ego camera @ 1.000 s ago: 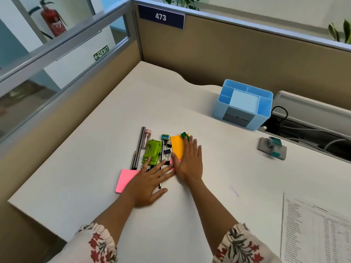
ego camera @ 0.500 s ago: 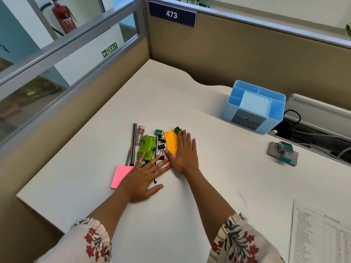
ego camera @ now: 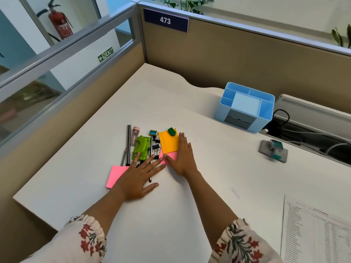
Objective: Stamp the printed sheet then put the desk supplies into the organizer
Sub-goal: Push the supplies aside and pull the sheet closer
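Note:
Desk supplies lie in a cluster on the white desk: an orange sticky pad (ego camera: 168, 141), a green stapler (ego camera: 141, 148), black binder clips (ego camera: 156, 144), pens (ego camera: 128, 143), a pink pad (ego camera: 115, 175) and a small green sharpener (ego camera: 171, 131). My left hand (ego camera: 139, 176) lies flat with spread fingers over the cluster's near end, fingertips touching the stapler. My right hand (ego camera: 182, 155) rests flat beside the orange pad, covering a pink note. The blue organizer (ego camera: 246, 107) stands at the back right. A grey and teal stamp (ego camera: 273, 149) sits to the right. The printed sheet (ego camera: 315, 228) lies at the near right.
Tan cubicle partitions (ego camera: 228, 54) enclose the desk at the back and left. A cable trough with wires (ego camera: 307, 135) runs behind the stamp. The desk's left edge (ego camera: 62, 158) drops off near the pink pad.
My right hand has slid a little to the right, uncovering more of the orange pad. My left hand stays flat over the supplies. The camera view has shifted slightly.

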Motion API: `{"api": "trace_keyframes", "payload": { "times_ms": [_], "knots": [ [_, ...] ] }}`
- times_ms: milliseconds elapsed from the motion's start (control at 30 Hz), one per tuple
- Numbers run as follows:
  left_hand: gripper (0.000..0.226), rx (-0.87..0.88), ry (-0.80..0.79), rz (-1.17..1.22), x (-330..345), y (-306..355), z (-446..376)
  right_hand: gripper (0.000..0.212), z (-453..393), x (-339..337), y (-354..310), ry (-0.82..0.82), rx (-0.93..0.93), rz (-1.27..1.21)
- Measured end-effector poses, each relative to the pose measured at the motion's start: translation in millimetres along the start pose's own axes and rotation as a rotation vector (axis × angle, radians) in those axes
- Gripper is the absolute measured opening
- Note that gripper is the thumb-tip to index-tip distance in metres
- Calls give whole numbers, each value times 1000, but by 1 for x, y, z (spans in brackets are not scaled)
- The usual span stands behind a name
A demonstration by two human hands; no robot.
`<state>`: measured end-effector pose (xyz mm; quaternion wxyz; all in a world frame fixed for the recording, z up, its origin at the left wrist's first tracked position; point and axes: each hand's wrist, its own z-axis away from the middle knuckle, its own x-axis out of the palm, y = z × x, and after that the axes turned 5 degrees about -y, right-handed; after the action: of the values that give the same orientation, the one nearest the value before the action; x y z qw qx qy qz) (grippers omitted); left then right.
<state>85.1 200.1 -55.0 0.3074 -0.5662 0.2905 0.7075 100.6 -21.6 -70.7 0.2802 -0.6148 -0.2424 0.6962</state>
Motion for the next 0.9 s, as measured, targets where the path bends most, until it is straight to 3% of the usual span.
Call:
{"api": "trace_keyframes", "payload": {
  "times_ms": [467,767,900],
  "knots": [
    [64,-48,50,-128,-2,18,-6,94,56,-9,14,30,46,-98],
    [64,42,157,-141,-6,53,-20,82,91,-21,29,-3,79,-83],
    [64,83,145,-127,-8,75,-33,75,104,-32,32,95,122,-211]
  ]
}}
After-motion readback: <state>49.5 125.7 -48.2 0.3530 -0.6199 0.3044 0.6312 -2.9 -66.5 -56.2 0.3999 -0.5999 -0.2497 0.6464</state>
